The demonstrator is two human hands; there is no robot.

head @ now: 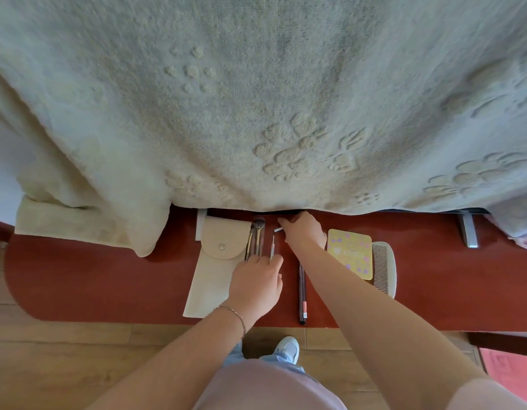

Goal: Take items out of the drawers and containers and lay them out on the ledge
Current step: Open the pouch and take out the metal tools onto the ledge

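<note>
On the red ledge, the left hand pinched a thin metal tool (beside the beige pouch); the right hand gripped a small silver piece.

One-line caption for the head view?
Both hands lay small tools beside a pouch on the red ledge.
</note>
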